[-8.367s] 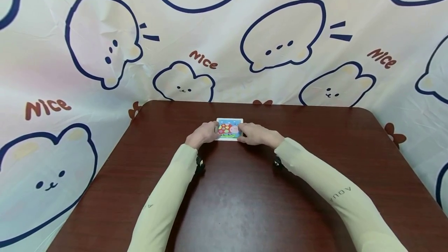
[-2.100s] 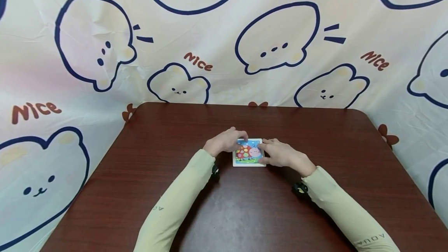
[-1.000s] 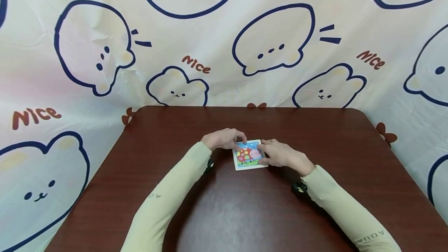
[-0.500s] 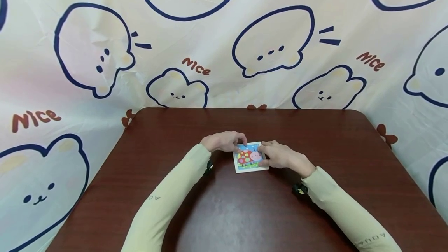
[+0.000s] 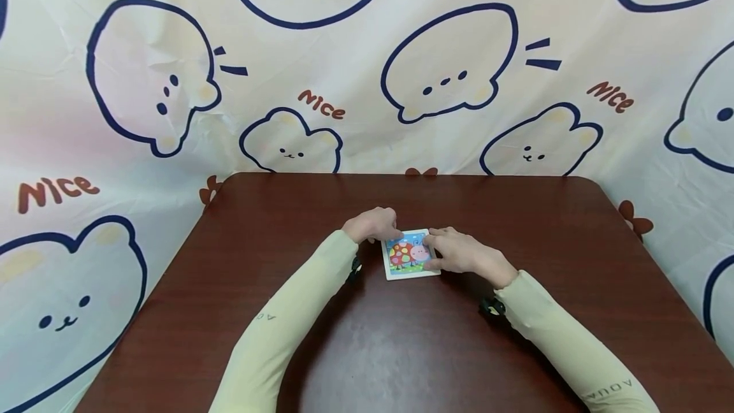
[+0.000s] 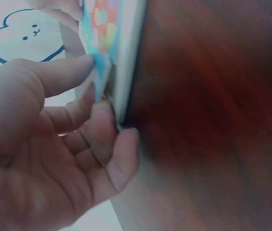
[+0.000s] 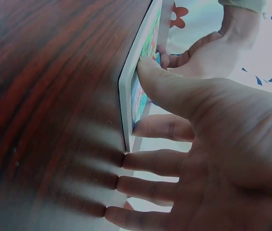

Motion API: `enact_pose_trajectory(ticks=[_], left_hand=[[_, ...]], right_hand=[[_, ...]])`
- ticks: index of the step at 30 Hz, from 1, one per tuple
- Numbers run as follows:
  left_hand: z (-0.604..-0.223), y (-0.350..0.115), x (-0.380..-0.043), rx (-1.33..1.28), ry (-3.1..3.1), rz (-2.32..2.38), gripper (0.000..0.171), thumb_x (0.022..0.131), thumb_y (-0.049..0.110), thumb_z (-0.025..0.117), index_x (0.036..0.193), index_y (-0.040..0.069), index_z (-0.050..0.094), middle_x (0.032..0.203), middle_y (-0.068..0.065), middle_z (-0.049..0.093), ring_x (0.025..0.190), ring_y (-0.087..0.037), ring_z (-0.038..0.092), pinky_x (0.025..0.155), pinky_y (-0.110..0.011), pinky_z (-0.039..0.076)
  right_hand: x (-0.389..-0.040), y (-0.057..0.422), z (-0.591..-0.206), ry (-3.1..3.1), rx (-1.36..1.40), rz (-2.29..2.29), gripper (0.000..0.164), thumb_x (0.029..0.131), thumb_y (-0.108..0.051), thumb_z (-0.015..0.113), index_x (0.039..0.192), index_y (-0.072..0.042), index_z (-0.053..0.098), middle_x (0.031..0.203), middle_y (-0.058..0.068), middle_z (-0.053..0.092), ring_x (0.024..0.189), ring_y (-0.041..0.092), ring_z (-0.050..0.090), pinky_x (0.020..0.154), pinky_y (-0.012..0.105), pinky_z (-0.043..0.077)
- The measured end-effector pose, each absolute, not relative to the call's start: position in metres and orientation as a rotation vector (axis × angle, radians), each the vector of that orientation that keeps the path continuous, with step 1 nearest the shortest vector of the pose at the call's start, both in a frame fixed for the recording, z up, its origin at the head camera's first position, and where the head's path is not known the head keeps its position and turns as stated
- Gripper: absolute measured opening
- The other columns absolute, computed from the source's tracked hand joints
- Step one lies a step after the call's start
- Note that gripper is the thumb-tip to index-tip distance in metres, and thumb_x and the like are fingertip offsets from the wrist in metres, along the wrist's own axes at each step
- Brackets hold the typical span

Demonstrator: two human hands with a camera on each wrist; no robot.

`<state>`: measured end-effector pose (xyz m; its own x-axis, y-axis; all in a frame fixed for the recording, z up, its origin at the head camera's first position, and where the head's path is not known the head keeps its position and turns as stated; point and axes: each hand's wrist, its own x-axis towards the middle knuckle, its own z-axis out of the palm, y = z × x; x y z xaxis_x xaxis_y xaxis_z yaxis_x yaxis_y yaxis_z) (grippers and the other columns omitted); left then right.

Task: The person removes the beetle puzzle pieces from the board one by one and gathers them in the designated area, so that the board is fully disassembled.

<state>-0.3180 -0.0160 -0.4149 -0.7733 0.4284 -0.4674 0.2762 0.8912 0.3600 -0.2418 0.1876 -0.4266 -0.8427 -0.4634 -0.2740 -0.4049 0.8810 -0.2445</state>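
Note:
A small square picture puzzle (image 5: 409,255) in a white frame lies on the table, showing a spotted red ladybug. My left hand (image 5: 375,225) is at its upper left corner. In the left wrist view, its thumb and fingers pinch a blue corner piece (image 6: 100,79), tilted up from the white frame (image 6: 132,53). My right hand (image 5: 461,252) steadies the right side. Its thumb (image 7: 162,82) and index finger (image 7: 162,127) press on the picture's face, while the other fingers reach straight down to the tabletop beside the frame.
The dark brown wooden table (image 5: 344,349) spreads around the puzzle, its far edge close to a light cloth backdrop (image 5: 367,69) with printed cartoon bears. A dark wrist device (image 5: 492,307) sits below the right sleeve cuff.
Over the last second, my left fingers have gone from spread over the puzzle's corner to pinching there. Earlier, the puzzle slid nearer and turned slightly. My right hand keeps its place.

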Motion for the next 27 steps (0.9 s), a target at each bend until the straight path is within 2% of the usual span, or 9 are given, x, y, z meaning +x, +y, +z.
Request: enact_pose_trajectory(ticks=[5, 9, 21, 27], left_hand=[[-0.4074, -0.0086, -0.3215, 0.458, 2.464, 0.314, 0.044, 0.092, 0.04, 0.067, 0.121, 0.007, 0.06, 0.102, -0.008, 0.063, 0.085, -0.02, 0.061, 0.069, -0.03, 0.057], [-0.4059, -0.007, -0.3221, 0.497, 2.45, 0.289, 0.041, 0.093, 0.037, 0.066, 0.119, 0.006, 0.059, 0.102, -0.007, 0.063, 0.085, -0.019, 0.061, 0.07, -0.029, 0.056], [-0.4117, -0.0103, -0.3246, 0.576, 2.46, 0.302, 0.036, 0.095, 0.036, 0.064, 0.116, 0.008, 0.065, 0.097, -0.006, 0.065, 0.082, -0.019, 0.059, 0.067, -0.027, 0.046], [-0.412, -0.0099, -0.3255, 0.575, 2.461, 0.305, 0.038, 0.095, 0.038, 0.064, 0.116, 0.007, 0.064, 0.098, -0.007, 0.065, 0.083, -0.019, 0.058, 0.067, -0.027, 0.046]], right_hand=[[-0.2429, 0.1876, -0.4267, 2.728, -0.639, -0.243, 0.061, 0.089, -0.041, 0.07, 0.138, -0.009, 0.054, 0.152, 0.021, 0.04, 0.136, 0.04, 0.04, 0.103, 0.058, 0.042], [-0.2425, 0.187, -0.4268, 2.729, -0.652, -0.233, 0.06, 0.089, -0.041, 0.07, 0.137, -0.009, 0.055, 0.151, 0.021, 0.041, 0.136, 0.04, 0.04, 0.103, 0.058, 0.042], [-0.2414, 0.1873, -0.4261, 2.728, -0.665, -0.221, 0.06, 0.089, -0.041, 0.069, 0.138, -0.009, 0.054, 0.151, 0.021, 0.041, 0.135, 0.04, 0.041, 0.103, 0.056, 0.043], [-0.2427, 0.1882, -0.4273, 2.727, -0.66, -0.218, 0.062, 0.089, -0.042, 0.069, 0.139, -0.009, 0.053, 0.152, 0.021, 0.04, 0.136, 0.04, 0.04, 0.104, 0.056, 0.042]])
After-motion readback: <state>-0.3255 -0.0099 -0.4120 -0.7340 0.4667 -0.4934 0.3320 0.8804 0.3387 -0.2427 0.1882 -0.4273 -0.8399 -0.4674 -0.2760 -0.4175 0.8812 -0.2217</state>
